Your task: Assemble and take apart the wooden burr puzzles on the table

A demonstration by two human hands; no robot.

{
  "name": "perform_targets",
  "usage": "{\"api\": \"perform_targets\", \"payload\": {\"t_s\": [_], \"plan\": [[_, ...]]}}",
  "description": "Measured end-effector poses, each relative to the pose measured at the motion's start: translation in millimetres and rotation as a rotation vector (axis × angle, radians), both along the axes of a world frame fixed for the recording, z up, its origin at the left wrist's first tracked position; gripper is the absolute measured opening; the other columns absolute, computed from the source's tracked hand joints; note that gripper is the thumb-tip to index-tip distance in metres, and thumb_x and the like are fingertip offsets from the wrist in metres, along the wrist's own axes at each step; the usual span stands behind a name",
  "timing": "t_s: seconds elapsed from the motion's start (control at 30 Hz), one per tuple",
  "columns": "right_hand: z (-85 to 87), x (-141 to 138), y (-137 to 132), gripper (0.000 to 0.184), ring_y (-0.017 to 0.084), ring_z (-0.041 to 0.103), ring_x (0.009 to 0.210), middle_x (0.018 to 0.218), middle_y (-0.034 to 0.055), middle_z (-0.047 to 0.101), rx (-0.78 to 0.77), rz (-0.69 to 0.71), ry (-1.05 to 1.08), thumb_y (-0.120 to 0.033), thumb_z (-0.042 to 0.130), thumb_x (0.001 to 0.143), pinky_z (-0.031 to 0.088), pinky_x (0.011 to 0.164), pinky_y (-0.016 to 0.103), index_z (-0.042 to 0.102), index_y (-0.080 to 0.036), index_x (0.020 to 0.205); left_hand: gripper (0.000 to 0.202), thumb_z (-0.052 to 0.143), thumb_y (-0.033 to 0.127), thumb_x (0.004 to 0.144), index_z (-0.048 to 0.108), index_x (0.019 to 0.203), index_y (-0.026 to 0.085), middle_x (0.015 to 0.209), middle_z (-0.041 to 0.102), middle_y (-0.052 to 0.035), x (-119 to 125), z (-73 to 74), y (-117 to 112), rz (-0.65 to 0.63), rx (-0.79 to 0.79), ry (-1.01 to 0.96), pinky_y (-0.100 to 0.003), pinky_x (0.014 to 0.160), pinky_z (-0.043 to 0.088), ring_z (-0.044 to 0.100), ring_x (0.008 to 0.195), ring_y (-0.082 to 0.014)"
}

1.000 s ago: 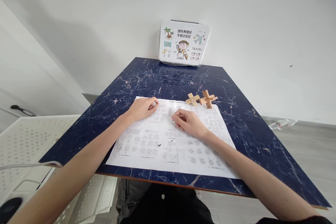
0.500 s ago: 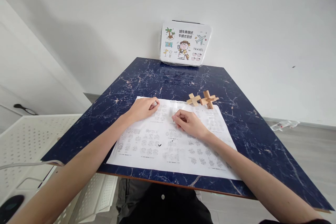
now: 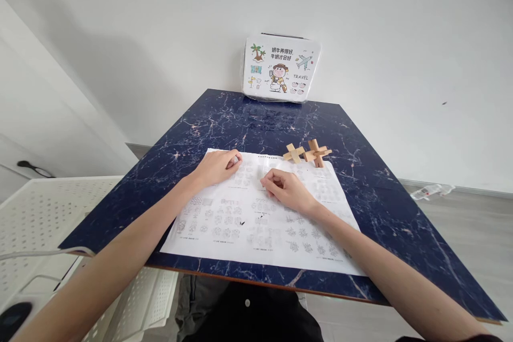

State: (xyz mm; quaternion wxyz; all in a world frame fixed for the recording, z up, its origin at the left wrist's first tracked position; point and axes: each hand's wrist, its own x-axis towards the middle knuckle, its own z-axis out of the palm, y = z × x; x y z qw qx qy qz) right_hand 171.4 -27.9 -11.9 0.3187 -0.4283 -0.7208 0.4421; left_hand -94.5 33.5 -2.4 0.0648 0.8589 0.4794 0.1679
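Note:
A printed instruction sheet [image 3: 240, 246] with rows of small diagrams lies flat on the table. My left hand [image 3: 220, 165] rests on its upper left part, fingers curled in a loose fist, and nothing shows in them. Over the middle of the paper, my right hand [image 3: 287, 188] lies on its side, also curled loosely with no object visible. Beyond it, at the sheet's upper right edge, sit two wooden puzzles: a flat, pale cross [image 3: 294, 153] and a bulkier interlocking burr puzzle [image 3: 317, 154]. Neither hand touches them.
A white cartoon-printed case [image 3: 281, 69] leans against the wall at the far end of the dark blue marbled table [image 3: 224, 117]. To the left stands a white perforated rack [image 3: 24, 208] with a cable [image 3: 48, 253]. A clear plastic wrapper [image 3: 432, 191] lies right of the table.

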Motion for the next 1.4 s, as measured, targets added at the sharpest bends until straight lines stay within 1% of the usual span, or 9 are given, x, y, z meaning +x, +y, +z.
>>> {"api": "perform_targets", "payload": {"t_s": [0.27, 0.43, 0.5, 0.63, 0.7, 0.93, 1.03, 1.2, 1.4], "plan": [[0.8, -0.6, 0.2, 0.033, 0.011, 0.047, 0.052, 0.063, -0.0015, 0.062, -0.015, -0.001, 0.034, -0.046, 0.059, 0.102, 0.036, 0.052, 0.030, 0.058, -0.023, 0.079, 0.018, 0.052, 0.033, 0.102, 0.067, 0.105, 0.023, 0.070, 0.065, 0.0026, -0.5, -0.4, 0.4, -0.007, 0.006, -0.009, -0.027, 0.060, 0.036, 0.061, 0.063, -0.0160], [1.0, -0.6, 1.0, 0.038, 0.011, 0.047, 0.051, 0.063, -0.0022, 0.061, -0.045, 0.010, 0.108, -0.054, 0.062, 0.101, 0.036, 0.051, 0.028, 0.057, -0.022, 0.079, 0.018, 0.052, 0.033, 0.101, 0.067, 0.104, 0.022, 0.071, 0.065, 0.0026, 0.0, 0.1, 0.5, -0.009, 0.017, -0.015, -0.027, 0.061, 0.037, 0.062, 0.064, -0.0160], [0.2, 0.1, 3.0, 0.042, 0.010, 0.044, 0.048, 0.059, -0.0042, 0.055, -0.077, -0.018, 0.212, -0.059, 0.065, 0.098, 0.033, 0.048, 0.028, 0.056, -0.023, 0.079, 0.019, 0.052, 0.033, 0.101, 0.067, 0.105, 0.022, 0.071, 0.066, 0.0024, -0.2, -0.1, 0.6, -0.004, 0.016, -0.012, -0.027, 0.062, 0.037, 0.062, 0.064, -0.0162], [-0.8, 4.5, 11.4, 0.053, 0.008, 0.032, 0.043, 0.052, -0.0087, 0.035, -0.190, -0.226, 0.561, -0.065, 0.070, 0.094, 0.024, 0.041, 0.026, 0.048, -0.024, 0.070, 0.019, 0.052, 0.033, 0.101, 0.067, 0.105, 0.022, 0.073, 0.067, 0.0015, -1.0, -0.4, 0.7, 0.004, 0.002, -0.007, -0.028, 0.062, 0.037, 0.063, 0.066, -0.0170], [0.3, 9.2, 16.9, 0.057, 0.008, 0.028, 0.042, 0.051, -0.0088, 0.030, -0.252, -0.292, 0.738, -0.066, 0.070, 0.094, 0.024, 0.040, 0.026, 0.044, -0.024, 0.066, 0.020, 0.052, 0.034, 0.101, 0.067, 0.106, 0.022, 0.073, 0.067, 0.0012, -1.0, 0.0, 0.7, 0.005, -0.009, -0.007, -0.028, 0.062, 0.037, 0.063, 0.066, -0.0172], [-0.3, 38.0, 36.6, 0.068, 0.007, 0.019, 0.040, 0.051, -0.0098, 0.024, -0.458, -0.241, 1.194, -0.080, 0.057, 0.094, 0.026, 0.032, 0.022, 0.031, -0.026, 0.064, 0.020, 0.053, 0.035, 0.100, 0.068, 0.103, 0.022, 0.071, 0.065, 0.0009, 1.0, 3.7, -0.8, 0.012, -0.022, -0.016, -0.029, 0.062, 0.036, 0.061, 0.064, -0.0174], [-5.0, 50.5, 45.2, 0.066, 0.007, 0.020, 0.037, 0.049, -0.0108, 0.024, -0.501, -0.235, 1.337, -0.077, 0.058, 0.095, 0.028, 0.030, 0.020, 0.028, -0.027, 0.066, 0.019, 0.053, 0.035, 0.100, 0.067, 0.102, 0.022, 0.070, 0.064, 0.0014, 1.1, 4.2, -1.3, 0.011, -0.023, -0.024, -0.029, 0.062, 0.035, 0.060, 0.063, -0.0171], [-10.7, 62.4, 56.1, 0.059, 0.007, 0.024, 0.032, 0.045, -0.0113, 0.024, -0.617, -0.238, 1.524, -0.068, 0.044, 0.104, 0.025, 0.027, 0.019, 0.026, -0.027, 0.067, 0.018, 0.053, 0.034, 0.100, 0.068, 0.103, 0.023, 0.070, 0.065, 0.0016, 0.0, 1.6, -0.6, 0.008, -0.009, -0.023, -0.029, 0.062, 0.036, 0.060, 0.063, -0.0167], [-14.4, 63.4, 58.1, 0.058, 0.006, 0.026, 0.032, 0.043, -0.0116, 0.024, -0.579, -0.233, 1.440, -0.053, 0.063, 0.095, 0.027, 0.027, 0.018, 0.020, -0.027, 0.065, 0.019, 0.053, 0.033, 0.100, 0.068, 0.103, 0.022, 0.070, 0.065, 0.0018, -0.6, -0.3, -0.5, 0.007, 0.005, -0.009, -0.029, 0.062, 0.036, 0.060, 0.063, -0.0159]]}}
